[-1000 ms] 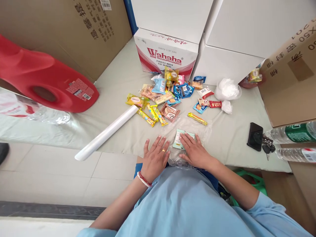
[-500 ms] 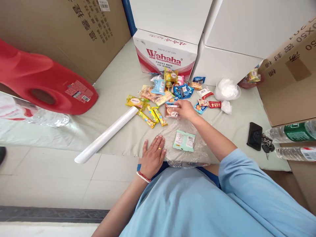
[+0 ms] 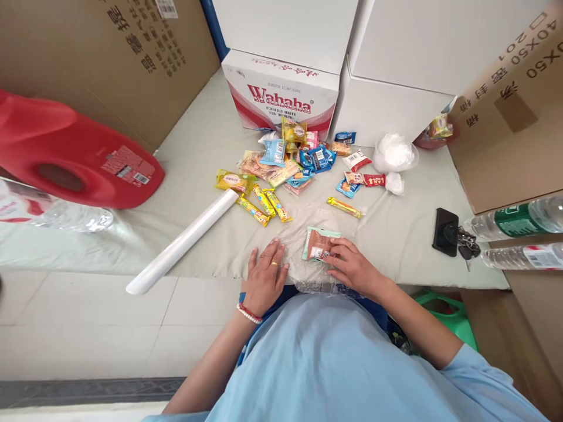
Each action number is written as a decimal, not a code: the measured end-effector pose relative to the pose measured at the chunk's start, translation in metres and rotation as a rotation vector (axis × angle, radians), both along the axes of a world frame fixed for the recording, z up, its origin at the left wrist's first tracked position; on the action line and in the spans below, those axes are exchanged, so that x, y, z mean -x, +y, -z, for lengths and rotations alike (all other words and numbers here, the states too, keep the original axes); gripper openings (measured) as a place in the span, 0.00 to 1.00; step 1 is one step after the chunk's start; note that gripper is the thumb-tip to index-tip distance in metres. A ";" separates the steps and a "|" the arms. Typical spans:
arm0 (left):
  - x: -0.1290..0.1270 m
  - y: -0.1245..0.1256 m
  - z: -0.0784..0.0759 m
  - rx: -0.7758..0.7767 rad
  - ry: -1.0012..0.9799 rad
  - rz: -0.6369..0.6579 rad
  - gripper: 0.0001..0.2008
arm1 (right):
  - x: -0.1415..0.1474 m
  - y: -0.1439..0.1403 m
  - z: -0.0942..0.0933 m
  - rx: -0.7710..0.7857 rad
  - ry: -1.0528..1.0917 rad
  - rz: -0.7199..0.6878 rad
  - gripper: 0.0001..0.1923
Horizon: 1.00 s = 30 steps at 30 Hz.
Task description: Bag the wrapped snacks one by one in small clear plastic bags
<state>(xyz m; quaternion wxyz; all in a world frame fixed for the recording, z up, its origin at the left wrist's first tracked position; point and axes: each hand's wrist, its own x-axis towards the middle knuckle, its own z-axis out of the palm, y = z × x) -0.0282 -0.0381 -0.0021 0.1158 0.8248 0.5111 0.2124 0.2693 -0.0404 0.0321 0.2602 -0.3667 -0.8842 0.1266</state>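
Observation:
My left hand (image 3: 266, 271) lies flat on the cloth with its fingers spread, at the left edge of a clear plastic bag (image 3: 303, 275). Spread out on the right, my right hand (image 3: 354, 265) has its fingertips touching the right end of a brown snack packet (image 3: 317, 245). That packet lies over a pale green packet (image 3: 310, 233), whose edges show around it, on top of the bag. Farther back are yellow stick snacks (image 3: 264, 200) and a heap of snack packets, among them blue ones (image 3: 320, 158). A single yellow stick (image 3: 345, 207) lies right of the bag.
A rolled clear plastic film (image 3: 185, 240) juts over the table's front edge. At left stands a red jug (image 3: 88, 152). A Wahaba-style white and red carton (image 3: 281, 97) backs the heap. Rightward are a white plastic bundle (image 3: 396, 153), phone (image 3: 446, 232), keys (image 3: 468, 243) and bottles (image 3: 523, 221).
My right hand has come back toward me from the heap with the brown packet, which now lies over the green one. The yellow stick at right has come into view. My left hand stays put.

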 end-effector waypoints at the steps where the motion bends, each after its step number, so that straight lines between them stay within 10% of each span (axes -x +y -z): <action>1: 0.005 0.000 0.000 -0.009 -0.025 0.037 0.28 | -0.003 -0.001 -0.007 0.020 0.026 0.003 0.19; 7: 0.031 -0.001 -0.005 0.036 0.037 0.283 0.29 | -0.021 -0.041 -0.032 0.127 -0.110 -0.100 0.39; 12: 0.037 0.009 -0.005 0.093 -0.004 0.295 0.11 | -0.035 -0.062 -0.005 0.093 -0.086 0.100 0.15; 18: 0.043 0.045 -0.028 0.285 -0.241 0.189 0.14 | -0.046 -0.027 -0.023 0.486 0.269 0.222 0.10; 24: -0.023 0.015 -0.053 -0.158 -0.120 0.213 0.39 | -0.037 -0.006 -0.031 0.902 0.596 0.415 0.14; 30: -0.074 0.004 -0.037 -0.267 0.070 0.062 0.10 | -0.036 -0.008 -0.033 0.971 0.622 0.426 0.15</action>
